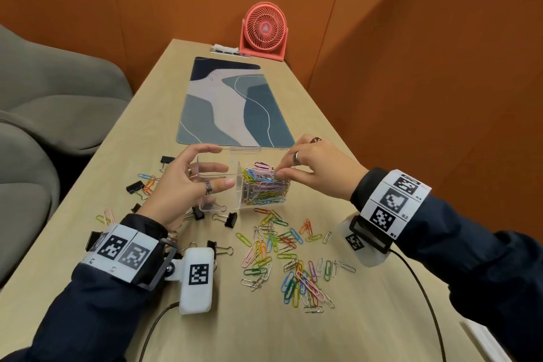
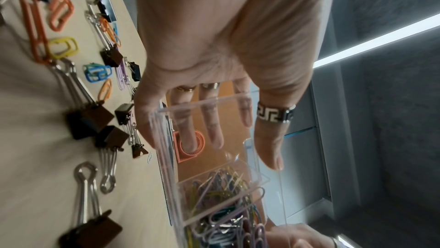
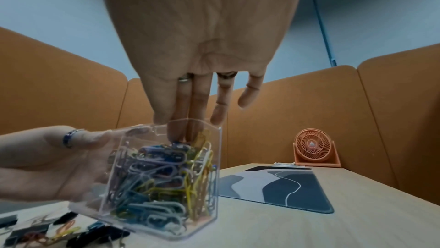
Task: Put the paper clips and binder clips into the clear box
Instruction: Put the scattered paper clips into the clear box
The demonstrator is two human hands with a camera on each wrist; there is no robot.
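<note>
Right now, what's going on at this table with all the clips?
A person is sorting clips into a clear box. Their left hand steadies its empty side, while the right hand reaches its fingertips into the side packed with paper clips. More paper clips and black binder clips lie loose on the table.

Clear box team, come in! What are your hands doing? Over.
Left hand open, steadying clear box. Right hand fingertips in box, on paper clips. More clips and binder clips loose on table.
</note>
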